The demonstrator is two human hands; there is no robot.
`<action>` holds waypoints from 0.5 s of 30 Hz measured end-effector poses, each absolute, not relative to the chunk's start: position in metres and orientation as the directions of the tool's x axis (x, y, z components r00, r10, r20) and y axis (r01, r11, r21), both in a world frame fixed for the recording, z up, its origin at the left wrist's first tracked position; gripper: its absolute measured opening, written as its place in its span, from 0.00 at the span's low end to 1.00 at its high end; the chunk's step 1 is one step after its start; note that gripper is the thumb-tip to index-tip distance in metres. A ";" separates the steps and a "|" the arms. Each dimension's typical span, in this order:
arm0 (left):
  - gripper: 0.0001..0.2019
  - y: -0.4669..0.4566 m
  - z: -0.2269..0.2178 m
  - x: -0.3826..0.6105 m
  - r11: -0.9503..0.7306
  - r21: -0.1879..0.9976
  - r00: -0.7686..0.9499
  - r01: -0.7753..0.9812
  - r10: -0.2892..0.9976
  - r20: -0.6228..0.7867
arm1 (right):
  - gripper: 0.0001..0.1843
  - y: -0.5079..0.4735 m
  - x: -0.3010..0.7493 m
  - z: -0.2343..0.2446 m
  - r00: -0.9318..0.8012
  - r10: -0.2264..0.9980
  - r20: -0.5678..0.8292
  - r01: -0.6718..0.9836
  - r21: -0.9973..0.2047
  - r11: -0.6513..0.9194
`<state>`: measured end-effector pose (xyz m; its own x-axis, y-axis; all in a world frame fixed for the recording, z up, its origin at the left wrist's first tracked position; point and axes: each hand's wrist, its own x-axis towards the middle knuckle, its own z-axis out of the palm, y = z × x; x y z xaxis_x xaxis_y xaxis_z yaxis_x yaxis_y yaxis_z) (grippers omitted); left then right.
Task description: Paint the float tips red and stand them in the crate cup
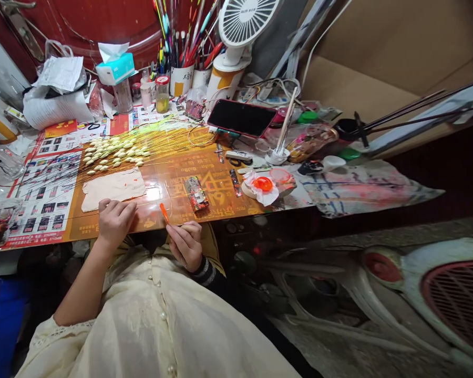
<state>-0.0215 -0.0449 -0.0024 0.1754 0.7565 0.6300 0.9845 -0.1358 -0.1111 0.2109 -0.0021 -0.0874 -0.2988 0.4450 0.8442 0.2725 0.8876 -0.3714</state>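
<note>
Cream smock [122,325] fills the bottom of the frame as the right hand [185,245] pinches the orange stick [164,212] just below centre, left hand [115,220] curled by the cloth [112,189], grip unclear: seemingly a delicate handling step, calling next for steadiness.

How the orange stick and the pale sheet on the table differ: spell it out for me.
The orange stick is bright orange; the pale sheet is pinkish cream with small orange specks. The stick is slim, the sheet broad. The stick slants out from the right hand, while the sheet lies spread on the table. Both show some orange.
</note>
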 end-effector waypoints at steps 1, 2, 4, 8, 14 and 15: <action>0.06 -0.048 -0.003 -0.023 -0.125 -0.107 0.164 0.986 0.754 0.637 | 0.33 -0.003 0.210 -0.087 -0.298 0.449 0.842 0.282 -0.372 0.884; 0.05 -0.050 -0.004 -0.024 -0.117 -0.103 0.156 0.988 0.751 0.642 | 0.33 -0.003 0.210 -0.087 -0.299 0.452 0.840 0.292 -0.370 0.882; 0.05 -0.051 -0.005 -0.026 -0.111 -0.097 0.148 0.989 0.746 0.650 | 0.33 -0.004 0.209 -0.086 -0.305 0.451 0.839 0.305 -0.363 0.881; 0.06 -0.052 -0.007 -0.027 -0.114 -0.080 0.138 0.990 0.743 0.655 | 0.33 -0.004 0.207 -0.083 -0.316 0.453 0.834 0.323 -0.354 0.878; 0.05 -0.052 -0.008 -0.028 -0.113 -0.067 0.129 0.991 0.740 0.661 | 0.34 -0.005 0.206 -0.083 -0.314 0.459 0.831 0.335 -0.355 0.873; 0.05 -0.053 -0.008 -0.028 -0.112 -0.068 0.129 0.991 0.739 0.661 | 0.34 -0.005 0.206 -0.084 -0.317 0.462 0.828 0.341 -0.355 0.870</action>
<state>-0.0277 -0.0526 -0.0080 0.1291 0.7389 0.6613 0.9914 -0.1121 -0.0682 0.2063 -0.0047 -0.0837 -0.3170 0.4625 0.8280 0.3413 0.8702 -0.3554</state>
